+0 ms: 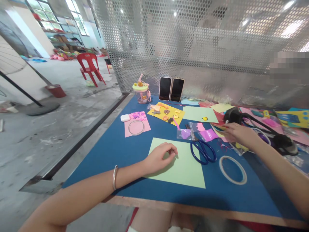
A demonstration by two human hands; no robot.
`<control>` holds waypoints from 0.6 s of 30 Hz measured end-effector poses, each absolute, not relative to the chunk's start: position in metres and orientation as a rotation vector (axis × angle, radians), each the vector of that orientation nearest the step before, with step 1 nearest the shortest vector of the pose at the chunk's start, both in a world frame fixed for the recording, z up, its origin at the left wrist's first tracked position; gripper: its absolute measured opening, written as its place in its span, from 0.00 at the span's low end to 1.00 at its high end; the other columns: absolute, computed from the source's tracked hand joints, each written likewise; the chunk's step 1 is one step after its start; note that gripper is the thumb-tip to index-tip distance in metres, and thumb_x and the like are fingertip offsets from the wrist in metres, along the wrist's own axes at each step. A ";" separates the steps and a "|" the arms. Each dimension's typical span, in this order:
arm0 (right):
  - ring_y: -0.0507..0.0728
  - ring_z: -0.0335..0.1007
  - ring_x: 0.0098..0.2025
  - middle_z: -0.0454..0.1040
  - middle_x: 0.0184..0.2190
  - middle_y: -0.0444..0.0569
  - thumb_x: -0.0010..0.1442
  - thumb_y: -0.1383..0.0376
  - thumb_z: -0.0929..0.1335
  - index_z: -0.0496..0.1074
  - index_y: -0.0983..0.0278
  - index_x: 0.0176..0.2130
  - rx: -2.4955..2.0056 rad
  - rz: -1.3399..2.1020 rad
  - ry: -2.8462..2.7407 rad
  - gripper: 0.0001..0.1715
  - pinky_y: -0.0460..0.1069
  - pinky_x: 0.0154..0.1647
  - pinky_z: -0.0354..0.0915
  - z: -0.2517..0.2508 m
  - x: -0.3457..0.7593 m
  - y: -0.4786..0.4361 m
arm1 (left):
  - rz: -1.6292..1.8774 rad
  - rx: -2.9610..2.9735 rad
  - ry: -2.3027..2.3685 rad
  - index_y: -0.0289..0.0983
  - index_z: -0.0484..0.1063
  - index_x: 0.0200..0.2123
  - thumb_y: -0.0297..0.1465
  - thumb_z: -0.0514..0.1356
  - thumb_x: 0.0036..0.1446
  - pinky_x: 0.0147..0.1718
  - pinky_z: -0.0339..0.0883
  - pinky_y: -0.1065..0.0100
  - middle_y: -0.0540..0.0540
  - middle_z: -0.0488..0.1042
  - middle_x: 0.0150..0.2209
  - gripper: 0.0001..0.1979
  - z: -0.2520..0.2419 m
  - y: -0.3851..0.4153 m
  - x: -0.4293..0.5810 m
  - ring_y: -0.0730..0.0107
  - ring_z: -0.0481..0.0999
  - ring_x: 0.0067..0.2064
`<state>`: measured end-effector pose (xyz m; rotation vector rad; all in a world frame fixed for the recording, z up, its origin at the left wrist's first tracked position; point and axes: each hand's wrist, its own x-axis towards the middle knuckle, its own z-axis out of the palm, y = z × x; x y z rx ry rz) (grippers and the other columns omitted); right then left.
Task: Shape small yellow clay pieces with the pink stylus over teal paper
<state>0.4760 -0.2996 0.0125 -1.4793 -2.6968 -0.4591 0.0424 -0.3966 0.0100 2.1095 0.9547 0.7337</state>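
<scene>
My left hand (162,158) rests on a pale green sheet of paper (185,175), its fingers curled loosely toward the thumb, with nothing visible in them. A silver bangle (115,177) circles that wrist. At the right, my right hand (238,133) reaches over the pile, fingertips closed on the edge of some coloured paper (219,128); how many sheets is hidden. Blue-handled scissors (203,154) lie across the green sheet's right edge. A roll of white tape (233,170) is nearer the front. Small bags with purple pieces (185,133) lie behind the sheet.
Clay-like figures sit on a yellow sheet (154,113). Two phones (165,88) lean against the perforated metal panel (193,48), beside a lidded cup (142,95). Pink paper (130,131) bears a wire ring. A black strapped object (285,143) and packets crowd the right.
</scene>
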 end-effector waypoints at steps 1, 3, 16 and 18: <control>0.62 0.65 0.53 0.71 0.51 0.53 0.61 0.64 0.58 0.76 0.60 0.39 -1.502 -0.398 -2.714 0.19 0.54 0.48 0.66 0.014 0.477 -0.298 | 0.734 2.108 0.954 0.37 0.68 0.38 0.26 0.51 0.58 0.42 0.63 0.70 0.49 0.71 0.35 0.07 0.010 -0.397 0.042 0.72 0.70 0.39; 0.63 0.64 0.54 0.69 0.52 0.57 0.62 0.62 0.58 0.76 0.64 0.38 -1.560 -0.273 -2.725 0.20 0.55 0.52 0.64 0.019 0.478 -0.293 | 0.730 2.104 0.951 0.38 0.68 0.38 0.26 0.51 0.58 0.42 0.63 0.70 0.49 0.71 0.35 0.07 0.010 -0.396 0.042 0.72 0.70 0.40; 0.58 0.69 0.41 0.71 0.45 0.54 0.60 0.50 0.62 0.75 0.62 0.25 -1.632 -0.071 -2.522 0.24 0.51 0.40 0.63 0.043 0.475 -0.285 | 0.690 2.081 0.953 0.38 0.68 0.39 0.28 0.51 0.59 0.42 0.63 0.68 0.48 0.73 0.36 0.08 0.011 -0.396 0.042 0.70 0.69 0.40; 0.57 0.69 0.41 0.71 0.44 0.53 0.58 0.47 0.63 0.74 0.61 0.24 -1.622 -0.067 -2.465 0.25 0.51 0.40 0.63 0.047 0.479 -0.286 | 0.681 2.080 0.957 0.38 0.68 0.39 0.28 0.51 0.59 0.42 0.63 0.68 0.48 0.73 0.36 0.08 0.012 -0.396 0.042 0.70 0.69 0.40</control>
